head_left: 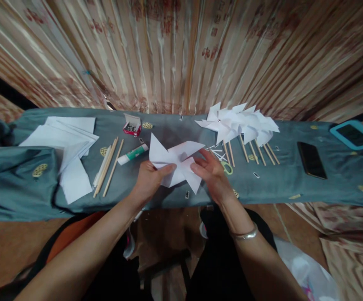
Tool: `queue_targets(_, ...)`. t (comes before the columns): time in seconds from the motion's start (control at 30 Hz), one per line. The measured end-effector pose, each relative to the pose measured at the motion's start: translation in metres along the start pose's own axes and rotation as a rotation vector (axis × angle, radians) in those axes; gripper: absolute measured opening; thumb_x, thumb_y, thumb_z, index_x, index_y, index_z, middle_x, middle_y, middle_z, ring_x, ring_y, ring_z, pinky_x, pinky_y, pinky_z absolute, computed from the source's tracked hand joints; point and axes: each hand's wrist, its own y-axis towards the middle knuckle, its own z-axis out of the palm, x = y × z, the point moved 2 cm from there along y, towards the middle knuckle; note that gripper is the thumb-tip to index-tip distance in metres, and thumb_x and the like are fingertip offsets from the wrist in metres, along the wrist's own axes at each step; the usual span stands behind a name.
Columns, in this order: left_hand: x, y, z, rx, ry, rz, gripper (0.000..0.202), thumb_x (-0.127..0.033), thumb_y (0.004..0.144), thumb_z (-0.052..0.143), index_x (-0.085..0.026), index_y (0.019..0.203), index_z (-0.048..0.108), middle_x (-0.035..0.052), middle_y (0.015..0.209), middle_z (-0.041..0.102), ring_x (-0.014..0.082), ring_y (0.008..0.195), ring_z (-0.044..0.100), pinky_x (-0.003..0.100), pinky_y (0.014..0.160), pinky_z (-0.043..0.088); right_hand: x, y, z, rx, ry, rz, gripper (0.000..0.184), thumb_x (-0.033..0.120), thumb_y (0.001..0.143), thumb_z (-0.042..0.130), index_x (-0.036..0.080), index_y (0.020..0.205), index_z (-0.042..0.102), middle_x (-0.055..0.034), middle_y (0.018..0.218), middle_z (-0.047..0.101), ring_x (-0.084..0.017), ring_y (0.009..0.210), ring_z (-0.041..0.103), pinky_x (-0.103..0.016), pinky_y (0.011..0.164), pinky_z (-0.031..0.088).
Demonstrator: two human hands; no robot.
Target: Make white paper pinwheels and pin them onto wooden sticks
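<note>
A white paper pinwheel (175,161) with folded points lies at the middle of the cloth-covered table (18,167). My left hand (150,179) grips its lower left part, thumb on top of the paper. My right hand (211,173) pinches its right side, fingers closed on a folded point. A silver bangle (246,235) sits on my right wrist. A glue stick (133,154) lies just left of the pinwheel. Green-handled scissors (227,166) lie partly hidden behind my right hand.
Loose white paper sheets (65,142) lie at left, with several wooden sticks (108,167) beside them. A small red box of pins (132,126) stands at the back. Finished pinwheels on sticks (241,125) lie at right. A black phone (311,159) and a blue-cased tablet (355,134) lie far right.
</note>
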Motion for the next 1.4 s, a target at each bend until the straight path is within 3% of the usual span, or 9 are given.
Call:
queue_targets(0.13, -0.003, 0.002, 0.005, 0.017, 0.059, 0.041, 0.021, -0.024, 0.054, 0.085, -0.016, 0.072, 0.076, 0.0025, 0.073, 0.075, 0.0183, 0.064, 0.065, 0.029, 0.064, 0.05, 0.006, 0.003, 0.013, 0.014, 0.082, 0.072, 0.062, 0.035, 0.061, 0.083, 0.025, 0.115, 0.054, -0.0006, 0.091, 0.075, -0.024, 0.082, 0.072, -0.04, 0.078, 0.06)
queue_targets(0.37, -0.005, 0.004, 0.008, 0.016, 0.153, 0.109, 0.017, -0.022, 0.058, 0.082, -0.016, 0.073, 0.077, 0.003, 0.076, 0.076, 0.0203, 0.068, 0.067, 0.028, 0.065, 0.052, 0.001, 0.009, 0.013, -0.094, 0.066, 0.008, 0.056, 0.028, 0.061, 0.082, 0.024, 0.109, 0.054, 0.0027, 0.081, 0.072, -0.019, 0.068, 0.069, -0.033, 0.065, 0.058)
queue_targets(0.77, -0.003, 0.006, 0.009, 0.028, 0.22, 0.14, 0.02, -0.023, 0.06, 0.082, -0.015, 0.077, 0.078, 0.0045, 0.079, 0.077, 0.0217, 0.071, 0.069, 0.028, 0.066, 0.054, -0.001, 0.009, 0.011, -0.127, 0.05, 0.001, 0.05, 0.024, 0.062, 0.08, 0.022, 0.105, 0.054, 0.0023, 0.079, 0.071, -0.017, 0.069, 0.068, -0.031, 0.063, 0.056)
queue_targets(1.1, 0.0, 0.008, 0.009, 0.029, 0.318, 0.213, 0.016, -0.025, 0.061, 0.077, -0.014, 0.073, 0.076, 0.0048, 0.075, 0.077, 0.0213, 0.067, 0.069, 0.029, 0.06, 0.054, -0.002, 0.01, 0.012, -0.243, -0.147, -0.103, 0.045, 0.022, 0.059, 0.076, 0.023, 0.098, 0.053, 0.0034, 0.074, 0.068, -0.018, 0.067, 0.067, -0.028, 0.058, 0.053)
queue_targets(1.4, 0.002, 0.01, 0.004, 0.085, 0.319, 0.208, 0.017, -0.028, 0.06, 0.079, -0.018, 0.073, 0.076, 0.0039, 0.074, 0.076, 0.0225, 0.068, 0.068, 0.03, 0.063, 0.055, 0.0, 0.008, 0.011, -0.209, -0.115, -0.092, 0.047, 0.021, 0.059, 0.076, 0.023, 0.1, 0.055, 0.0032, 0.074, 0.067, -0.017, 0.066, 0.066, -0.027, 0.055, 0.05)
